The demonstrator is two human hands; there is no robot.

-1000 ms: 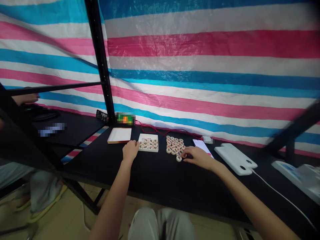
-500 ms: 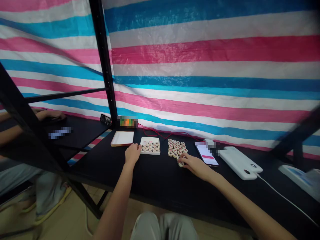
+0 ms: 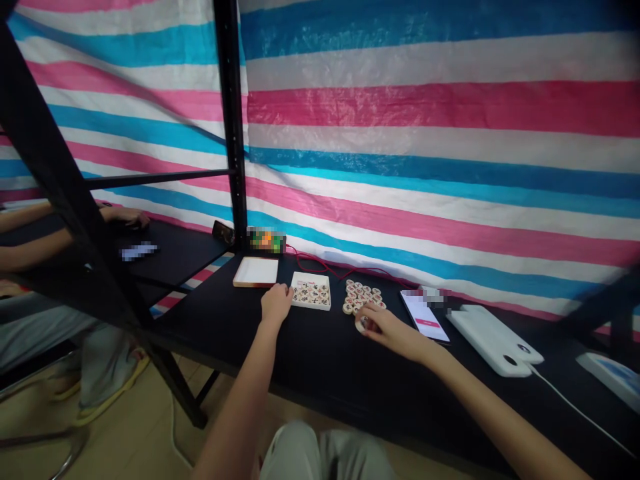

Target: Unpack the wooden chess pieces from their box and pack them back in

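Note:
My left hand (image 3: 277,305) is closed at the left edge of a shallow white box (image 3: 311,307), its fingertips against that edge. Several round Chinese chess pieces with dark characters lie inside the box. My right hand (image 3: 380,325) pinches a Chinese chess piece (image 3: 361,325) just in front of a cluster of loose pieces (image 3: 361,291). Those loose pieces lie flat on the black table (image 3: 320,353), marked in red and dark characters. My right fingers hide part of the cluster's near side.
Left of the box lies a pale open lid (image 3: 256,272). A lit phone (image 3: 424,317) and a white device with a cable (image 3: 495,341) sit on the right. Behind the lid stands a blurred screen (image 3: 267,240). Another person's hand (image 3: 131,217) is at the left table.
The view has turned a little left, shifting everything rightward. My right hand has drawn the pinched piece slightly nearer and left of the cluster. My left hand stays at the box.

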